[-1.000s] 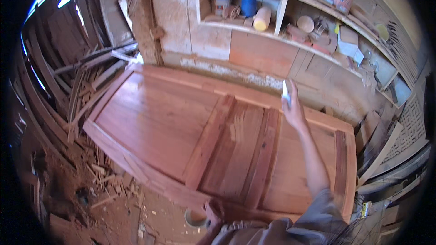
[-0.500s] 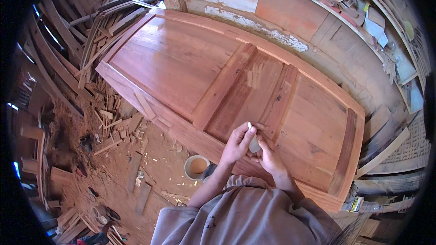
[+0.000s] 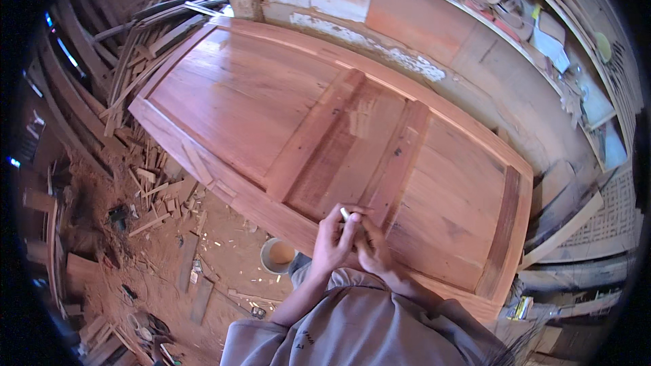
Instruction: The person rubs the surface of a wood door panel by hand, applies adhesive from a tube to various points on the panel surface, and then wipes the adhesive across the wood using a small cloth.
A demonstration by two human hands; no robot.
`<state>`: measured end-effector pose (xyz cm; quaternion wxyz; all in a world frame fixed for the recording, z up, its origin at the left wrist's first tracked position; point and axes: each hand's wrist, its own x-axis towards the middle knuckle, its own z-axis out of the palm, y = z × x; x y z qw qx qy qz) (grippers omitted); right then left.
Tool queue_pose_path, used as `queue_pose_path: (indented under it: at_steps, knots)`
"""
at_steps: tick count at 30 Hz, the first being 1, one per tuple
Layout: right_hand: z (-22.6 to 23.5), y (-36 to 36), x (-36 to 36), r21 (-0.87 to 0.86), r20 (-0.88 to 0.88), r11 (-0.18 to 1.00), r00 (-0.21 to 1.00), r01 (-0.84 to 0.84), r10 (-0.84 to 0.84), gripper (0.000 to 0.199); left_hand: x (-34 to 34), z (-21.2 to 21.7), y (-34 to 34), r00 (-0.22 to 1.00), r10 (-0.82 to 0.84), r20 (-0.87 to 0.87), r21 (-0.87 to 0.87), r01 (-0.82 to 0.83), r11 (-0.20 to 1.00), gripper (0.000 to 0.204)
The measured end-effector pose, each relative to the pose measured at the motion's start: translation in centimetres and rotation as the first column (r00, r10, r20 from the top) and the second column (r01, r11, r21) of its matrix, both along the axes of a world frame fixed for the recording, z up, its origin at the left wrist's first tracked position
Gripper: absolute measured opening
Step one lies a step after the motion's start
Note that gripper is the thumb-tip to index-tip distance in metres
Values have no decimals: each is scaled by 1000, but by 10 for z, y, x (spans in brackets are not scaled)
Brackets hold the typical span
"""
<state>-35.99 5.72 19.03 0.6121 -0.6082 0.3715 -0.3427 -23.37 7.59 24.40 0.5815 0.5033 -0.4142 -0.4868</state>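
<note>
Both hands meet over the near edge of a large reddish-brown panelled wooden door [image 3: 241,98], which lies flat in front of me. My left hand [image 3: 331,240] is closed, with the end of a short, thin, pale stick [image 3: 345,214] showing by its thumb and fingertips. What kind of stick it is, I cannot make out. Against it, my right hand [image 3: 373,249] has its fingers curled in; whatever they hold is hidden. Two raised crosspieces frame a darker recessed panel [image 3: 356,135] just beyond the hands, with a few light smears on it.
A bucket [image 3: 264,257] of brownish liquid stands on the dusty floor left of me. Wood offcuts [image 3: 152,183] and boards are strewn along the left side. A cluttered shelf [image 3: 468,13] runs along the far wall. Planks and a woven panel [image 3: 597,224] lean at the right.
My hands have drawn closer together. A pale, rounded thing seen between them near the right fingers is now hidden. The whole view has shifted slightly.
</note>
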Motion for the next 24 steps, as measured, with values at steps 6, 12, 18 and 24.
queue_pose_path:
  at_steps: [6,12,18,24]
  knots:
    - [-9,10,1,-31,19,998,998,59,-59,25,-13,-21,2,997,72,38,-23,-71,997,19]
    - [8,-2,-5,-259,-23,963,996,79,-88,21,-8,-38,-7,929,48,-367,152,9,988,39]
    - [10,-10,-25,-121,-80,987,990,109,-119,20,6,-53,-25,735,153,-661,59,-152,987,37]
    - [-26,-51,-66,318,397,942,888,105,-233,13,49,-119,-8,744,489,-455,208,-445,871,42]
